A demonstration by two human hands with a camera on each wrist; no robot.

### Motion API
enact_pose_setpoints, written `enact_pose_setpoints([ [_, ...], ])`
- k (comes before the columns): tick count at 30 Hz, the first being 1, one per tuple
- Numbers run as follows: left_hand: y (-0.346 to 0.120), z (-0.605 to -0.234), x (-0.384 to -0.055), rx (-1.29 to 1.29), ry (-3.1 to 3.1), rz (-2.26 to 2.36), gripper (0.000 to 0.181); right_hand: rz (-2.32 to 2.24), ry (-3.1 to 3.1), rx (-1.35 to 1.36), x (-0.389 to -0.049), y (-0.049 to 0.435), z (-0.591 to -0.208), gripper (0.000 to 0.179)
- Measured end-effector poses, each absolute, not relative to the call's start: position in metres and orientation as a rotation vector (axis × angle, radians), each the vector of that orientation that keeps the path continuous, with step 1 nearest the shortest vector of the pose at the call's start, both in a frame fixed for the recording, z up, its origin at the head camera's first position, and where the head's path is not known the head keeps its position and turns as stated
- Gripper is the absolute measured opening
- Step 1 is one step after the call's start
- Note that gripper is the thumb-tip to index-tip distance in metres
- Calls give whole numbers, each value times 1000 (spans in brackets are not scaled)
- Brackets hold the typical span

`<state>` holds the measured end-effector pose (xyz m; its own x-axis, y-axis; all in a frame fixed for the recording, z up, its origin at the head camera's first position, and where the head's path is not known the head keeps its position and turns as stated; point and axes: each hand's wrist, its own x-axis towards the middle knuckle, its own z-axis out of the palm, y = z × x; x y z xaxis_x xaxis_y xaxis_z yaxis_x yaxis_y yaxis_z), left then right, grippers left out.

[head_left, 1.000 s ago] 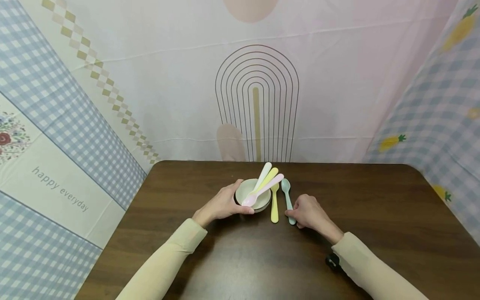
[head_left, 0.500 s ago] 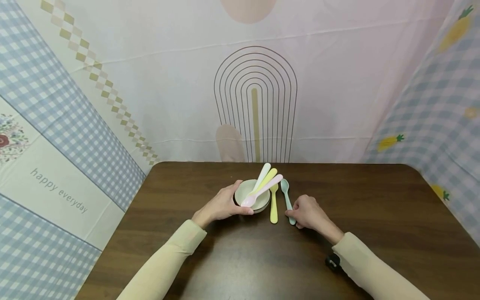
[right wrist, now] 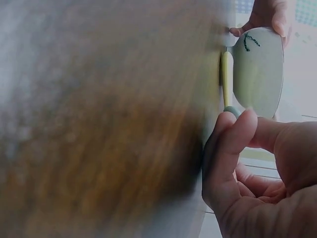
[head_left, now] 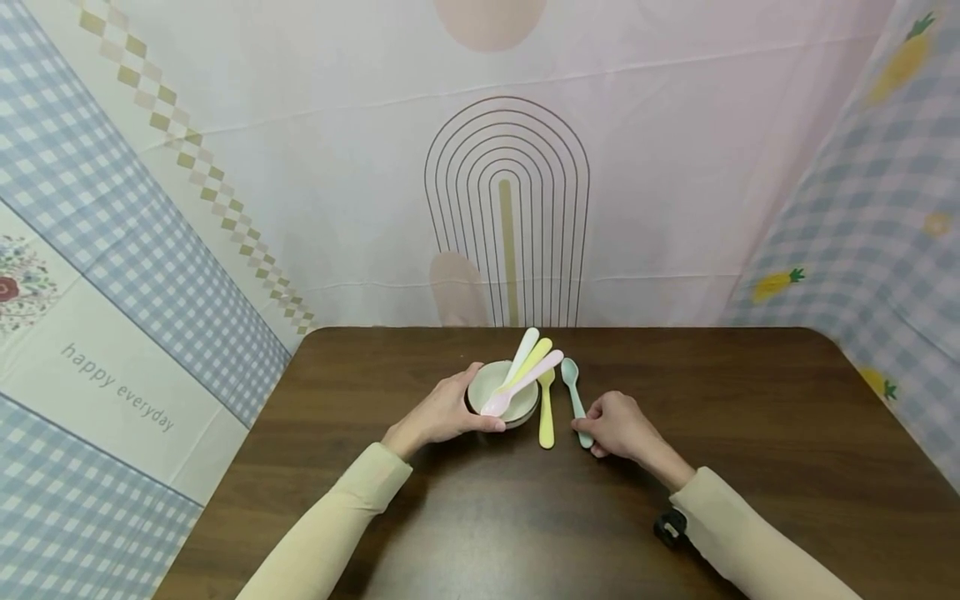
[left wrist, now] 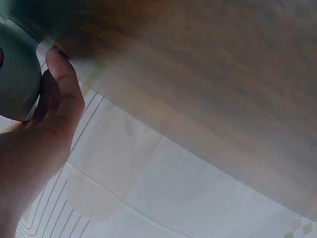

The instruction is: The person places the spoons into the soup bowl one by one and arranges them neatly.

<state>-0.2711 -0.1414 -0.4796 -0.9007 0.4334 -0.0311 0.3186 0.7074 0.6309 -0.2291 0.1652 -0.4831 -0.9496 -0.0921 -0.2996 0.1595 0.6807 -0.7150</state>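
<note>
My left hand [head_left: 448, 406] grips a small pale bowl [head_left: 486, 382] by its left side, thumb along the near rim and fingers behind. In the left wrist view the bowl [left wrist: 17, 79] shows only in part. A white spoon [head_left: 528, 342], a yellow spoon [head_left: 542, 350] and a pink spoon [head_left: 536, 372] lean in the bowl, handles pointing to the back right. A second yellow spoon [head_left: 547, 417] lies on the table just right of the bowl. My right hand [head_left: 621, 425] pinches the handle of a light blue-green spoon [head_left: 573, 383], whose head points toward the back.
The dark wooden table [head_left: 750, 400] meets a hanging cloth [head_left: 360, 208] at its back edge. Checked cloth [head_left: 870, 250] hangs along the right side, and another checked cloth [head_left: 135, 208] on the left. A black device [head_left: 670, 527] sits at the right wrist.
The head view shifts slightly. Both hands keep their holds, and the bowl and spoons stay almost where they were.
</note>
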Motion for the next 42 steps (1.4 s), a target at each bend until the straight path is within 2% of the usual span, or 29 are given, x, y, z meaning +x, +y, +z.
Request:
enact_pose_setpoints([
  [18, -141, -479, -271, 614, 2734, 963, 111, -1324, 2547, 95, -224, 172, -479, 18],
  [42, -141, -477, -269, 608, 2734, 977, 109, -1499, 2508, 78, -221, 189, -464, 25],
])
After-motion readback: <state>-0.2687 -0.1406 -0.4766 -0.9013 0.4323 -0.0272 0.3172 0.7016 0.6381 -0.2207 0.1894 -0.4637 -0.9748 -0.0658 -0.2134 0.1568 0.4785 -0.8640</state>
